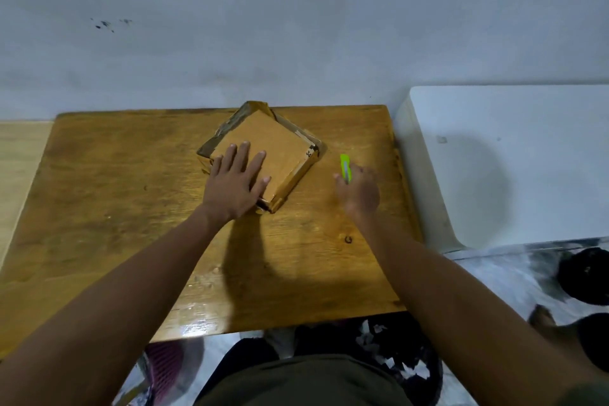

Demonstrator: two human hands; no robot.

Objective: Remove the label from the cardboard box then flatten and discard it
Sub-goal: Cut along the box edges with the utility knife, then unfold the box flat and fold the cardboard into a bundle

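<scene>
Wooden table (108,194) pushed up against a plain pale wall (296,16), with a white cabinet thing (514,158) off to the right. Cardboard box (263,148) sits near the far middle of the table, turned diamond-wise, flaps looking pretty ragged. Left hand (235,183) lies flat on top of the box, fingers straight and spread, pressing down. Right hand (359,191) is just right of the box, fingers curled around a bright green box cutter (345,166), a bit blurry. Scraps of torn paper (395,359) lie on the floor below.
</scene>
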